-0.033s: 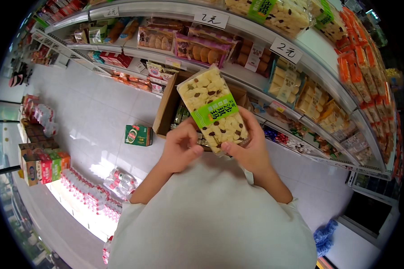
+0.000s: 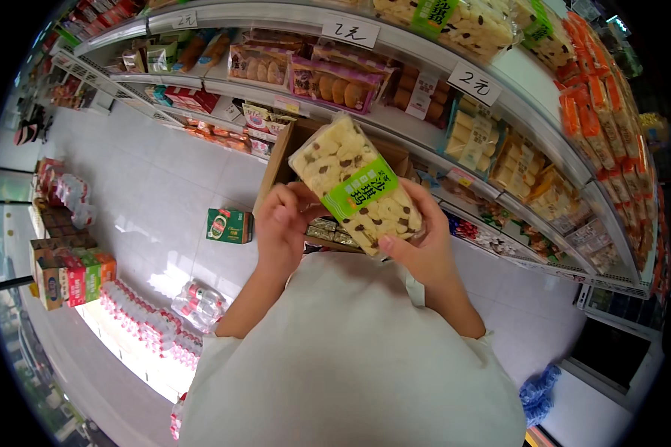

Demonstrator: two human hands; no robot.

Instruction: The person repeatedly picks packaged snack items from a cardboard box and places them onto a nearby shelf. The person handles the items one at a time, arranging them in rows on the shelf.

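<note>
Vs. the earlier frame: pack (image 2: 355, 185) has turned a bit counterclockwise, top end further left, bottom end further right; left hand (image 2: 282, 223) has shifted left and up; right hand (image 2: 425, 235) has moved slightly right with the pack. Surroundings match. Pack is in front of the torso, above the carton (image 2: 274, 167), tilted, top leaning left. Right hand grasps its lower right side, thumb on the face. Left hand is loosely bent at the left edge; can't tell if its fingertips touch or grip. Clearance: carton wall sits just beyond the left hand, shelf (image 2: 395, 125) edge just past the pack's top end, shirt (image 2: 358, 350) close below. Open floor (image 2: 194, 171) to the left, as far as the green box (image 2: 229, 226) and beyond. Materials: pack is a rounded slab in clear, shiny film, lumpy pale-yellow contents with dark bits, smooth green label (image 2: 367, 192) across the middle. Carton is brown cardboard, straight-walled, crinkly foil packs (image 2: 332, 229) inside. Floor is glossy grey tile. Shirt is plain pale cloth.
</note>
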